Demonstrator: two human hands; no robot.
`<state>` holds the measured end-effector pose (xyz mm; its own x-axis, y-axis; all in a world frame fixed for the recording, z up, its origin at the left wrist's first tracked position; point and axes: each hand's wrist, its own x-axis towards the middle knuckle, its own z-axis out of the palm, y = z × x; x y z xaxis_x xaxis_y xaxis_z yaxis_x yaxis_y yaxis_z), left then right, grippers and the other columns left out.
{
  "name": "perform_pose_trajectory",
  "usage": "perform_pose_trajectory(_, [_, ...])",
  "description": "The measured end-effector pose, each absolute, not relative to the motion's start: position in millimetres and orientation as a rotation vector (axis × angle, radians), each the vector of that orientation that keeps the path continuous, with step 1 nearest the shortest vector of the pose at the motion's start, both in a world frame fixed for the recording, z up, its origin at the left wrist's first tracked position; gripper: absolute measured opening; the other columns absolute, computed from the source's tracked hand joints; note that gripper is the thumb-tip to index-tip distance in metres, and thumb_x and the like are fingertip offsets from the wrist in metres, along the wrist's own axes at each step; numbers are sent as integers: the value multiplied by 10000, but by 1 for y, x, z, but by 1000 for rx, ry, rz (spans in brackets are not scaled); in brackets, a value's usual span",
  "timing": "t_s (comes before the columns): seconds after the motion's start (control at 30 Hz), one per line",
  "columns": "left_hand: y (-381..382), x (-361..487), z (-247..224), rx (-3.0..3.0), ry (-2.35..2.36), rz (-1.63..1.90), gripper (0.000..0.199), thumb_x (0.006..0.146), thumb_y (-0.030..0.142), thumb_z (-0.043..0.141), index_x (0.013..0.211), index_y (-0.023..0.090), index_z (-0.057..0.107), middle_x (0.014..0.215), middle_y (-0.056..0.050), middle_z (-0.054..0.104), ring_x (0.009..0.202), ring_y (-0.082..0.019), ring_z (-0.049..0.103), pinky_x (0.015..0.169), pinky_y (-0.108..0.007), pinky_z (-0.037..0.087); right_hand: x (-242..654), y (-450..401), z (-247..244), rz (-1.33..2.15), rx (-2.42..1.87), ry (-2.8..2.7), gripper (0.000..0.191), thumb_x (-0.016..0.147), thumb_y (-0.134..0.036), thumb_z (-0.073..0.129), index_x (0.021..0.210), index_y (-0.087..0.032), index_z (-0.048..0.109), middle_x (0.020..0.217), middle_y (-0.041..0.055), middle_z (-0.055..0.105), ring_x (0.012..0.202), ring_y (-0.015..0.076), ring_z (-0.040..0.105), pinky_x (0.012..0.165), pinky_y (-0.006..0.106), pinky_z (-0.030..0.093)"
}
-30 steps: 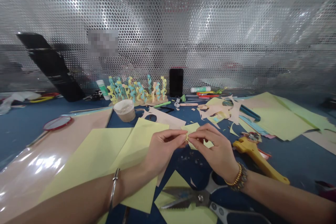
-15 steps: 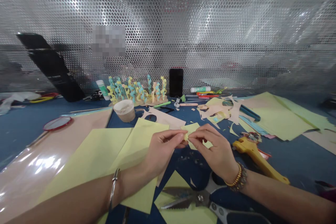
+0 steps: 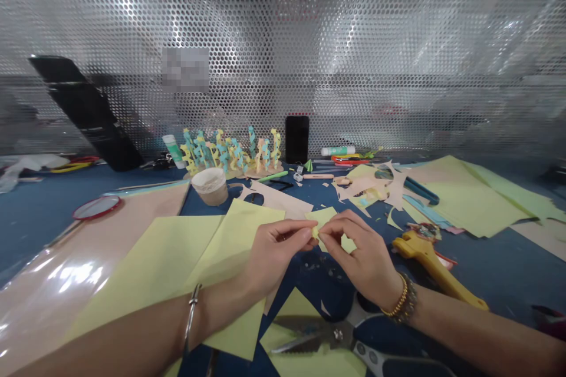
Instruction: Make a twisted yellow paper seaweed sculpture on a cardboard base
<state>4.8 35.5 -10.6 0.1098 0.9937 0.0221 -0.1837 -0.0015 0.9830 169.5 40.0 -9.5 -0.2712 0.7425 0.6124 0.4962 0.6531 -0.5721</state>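
Observation:
Pinched between the fingertips of both hands is a tiny yellow paper piece (image 3: 315, 232), mostly covered by the fingers. My left hand (image 3: 279, 247) holds it from the left, thumb and index finger together. On the other side my right hand (image 3: 357, 250) pinches its right edge. Behind the hands lies a small yellow paper square (image 3: 325, 216). Larger yellow sheets (image 3: 177, 250) spread under and beside my left forearm. Open scissors (image 3: 338, 334) rest on yellow paper scraps below my right hand.
A white cup (image 3: 210, 187) stands left of centre, before a row of twisted paper strips (image 3: 234, 153). A black phone (image 3: 296, 139) leans against the perforated metal panel. A yellow-handled tool (image 3: 437, 268), cut scraps (image 3: 374, 184) and sheets (image 3: 460, 191) lie right.
The fingertips have shifted slightly around the tiny yellow piece, and a bit more of it shows between them. Nothing else has visibly moved.

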Motion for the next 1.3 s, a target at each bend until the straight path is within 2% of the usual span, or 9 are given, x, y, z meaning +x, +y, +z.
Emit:
perform_pose_trajectory(0.2, [36, 4, -12, 1204, 958, 1268, 287, 694, 253, 745, 976, 210, 713, 799, -17, 699, 710, -130, 626, 689, -246, 510, 170, 43, -12, 349, -980, -1856, 102, 845, -173, 554, 762, -206, 602, 726, 15, 577, 627, 141, 523, 585, 267, 452])
perform_pose_trajectory(0.37, [36, 4, -12, 1204, 958, 1289, 146, 739, 258, 711, 876, 206, 706, 760, -4, 696, 699, -122, 640, 697, -236, 517, 171, 45, -13, 359, -920, -1851, 83, 842, -200, 572, 782, -209, 628, 728, 18, 578, 633, 144, 513, 589, 277, 454])
perform_pose_trajectory(0.5, [36, 5, -10, 1144, 935, 1301, 115, 742, 242, 707, 848, 202, 728, 767, -11, 718, 702, -125, 664, 695, -227, 536, 171, 46, -13, 345, -923, -1808, 83, 847, -175, 559, 839, -206, 636, 768, 22, 590, 644, 139, 510, 602, 272, 456])
perform_pose_trajectory(0.8, [36, 4, -13, 1177, 971, 1272, 186, 736, 250, 720, 920, 231, 732, 819, -7, 730, 719, -113, 650, 709, -214, 524, 170, 44, -11, 397, -880, -1850, 35, 815, -191, 612, 793, -201, 637, 727, 14, 573, 626, 138, 514, 584, 283, 440])
perform_pose_trajectory(1.0, [36, 4, -12, 1158, 965, 1266, 177, 759, 263, 700, 930, 235, 738, 801, -6, 736, 720, -110, 656, 717, -208, 525, 171, 45, -13, 376, -891, -1806, 65, 846, -175, 574, 855, -207, 630, 759, 17, 597, 638, 135, 507, 593, 275, 444])
perform_pose_trajectory(1.3, [37, 4, -13, 1188, 914, 1239, 167, 762, 251, 694, 921, 245, 745, 883, -9, 726, 719, -99, 648, 710, -203, 542, 171, 45, -12, 368, -871, -1827, 70, 831, -143, 602, 811, -177, 659, 748, 25, 580, 653, 124, 521, 615, 258, 441])
